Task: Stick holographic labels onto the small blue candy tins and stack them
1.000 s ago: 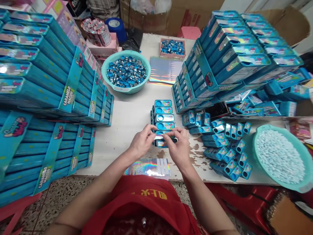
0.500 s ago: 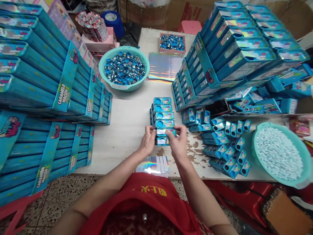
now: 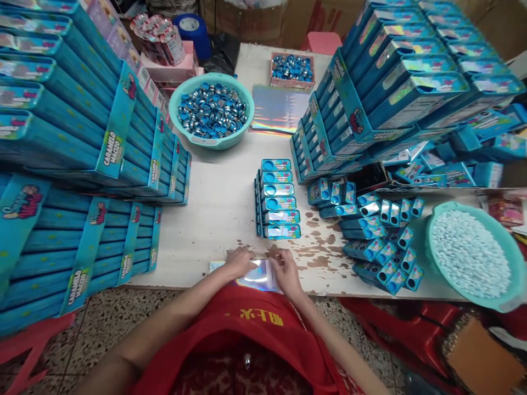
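Note:
A shiny holographic sticker sheet (image 3: 257, 276) lies at the front table edge, against the red apron. My left hand (image 3: 241, 262) rests on its upper edge, fingers lying fairly flat. My right hand (image 3: 285, 267) is at the sheet's right end, thumb and fingertips pinched together; what they hold is too small to make out. Just beyond both hands stands a row of several small blue boxes (image 3: 279, 203) with round holes in their tops. Shiny stickers cover the holes of the two nearest boxes, and neither hand touches the row.
Tall stacks of blue boxes (image 3: 90, 137) rise at the left and right. A teal basin (image 3: 177, 129) of blue and silver pieces stands behind, beside holographic sheets (image 3: 280, 108). Loose blue boxes (image 3: 376, 249) and a basin of pale candies (image 3: 469, 255) are at the right.
Both hands have left the nearest boxes and moved down to the sticker sheet at the table edge. The view has shifted slightly.

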Tool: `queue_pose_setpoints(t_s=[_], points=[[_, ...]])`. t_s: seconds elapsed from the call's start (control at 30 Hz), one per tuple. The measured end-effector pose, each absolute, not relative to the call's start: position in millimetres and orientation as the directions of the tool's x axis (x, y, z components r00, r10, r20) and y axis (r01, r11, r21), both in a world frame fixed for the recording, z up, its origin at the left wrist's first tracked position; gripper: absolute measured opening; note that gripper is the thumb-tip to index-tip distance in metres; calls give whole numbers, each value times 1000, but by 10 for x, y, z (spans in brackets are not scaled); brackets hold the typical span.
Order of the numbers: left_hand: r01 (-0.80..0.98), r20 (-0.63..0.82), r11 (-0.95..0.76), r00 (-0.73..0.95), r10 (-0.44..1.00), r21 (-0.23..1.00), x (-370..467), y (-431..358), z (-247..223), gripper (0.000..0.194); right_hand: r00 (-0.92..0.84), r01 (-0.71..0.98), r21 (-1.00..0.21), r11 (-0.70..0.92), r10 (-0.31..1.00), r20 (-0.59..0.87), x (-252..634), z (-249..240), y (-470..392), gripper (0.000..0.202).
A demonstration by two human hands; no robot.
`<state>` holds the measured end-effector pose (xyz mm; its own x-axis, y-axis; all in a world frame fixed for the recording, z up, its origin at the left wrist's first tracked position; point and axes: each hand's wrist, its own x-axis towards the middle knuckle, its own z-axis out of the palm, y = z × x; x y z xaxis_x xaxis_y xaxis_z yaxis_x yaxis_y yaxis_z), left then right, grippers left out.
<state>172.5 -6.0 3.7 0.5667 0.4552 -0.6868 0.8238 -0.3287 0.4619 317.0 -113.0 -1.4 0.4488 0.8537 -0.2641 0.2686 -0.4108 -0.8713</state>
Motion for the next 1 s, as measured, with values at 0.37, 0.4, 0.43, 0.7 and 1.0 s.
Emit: queue_pose_setpoints(t_s=[0.37, 0.4, 0.43, 0.7, 1.0], points=[[851, -714, -185, 516, 473, 492, 1731, -83, -120, 26, -45, 854, -520, -4, 996, -83, 3095, -216, -1299, 20], [850, -713, -183, 517, 474, 495, 1733, -86, -125, 26, -51, 846, -534, 4, 996, -75, 3104, -211, -1310, 18], [850, -712, -180, 517, 475, 496, 1737, -90, -129, 26, -50, 835, -551, 5, 997, -67, 3109, -202, -1315, 15], [847, -675, -164, 507, 537, 506, 1718, -97, 14, 25, 97, 676, -723, -144, 990, -106, 3185, 407, -1173, 15], [271, -435, 349, 679, 592, 897, 1821, -19, 1169, 33, 360, 215, -933, -287, 912, -198, 3372, 1340, -760, 16]])
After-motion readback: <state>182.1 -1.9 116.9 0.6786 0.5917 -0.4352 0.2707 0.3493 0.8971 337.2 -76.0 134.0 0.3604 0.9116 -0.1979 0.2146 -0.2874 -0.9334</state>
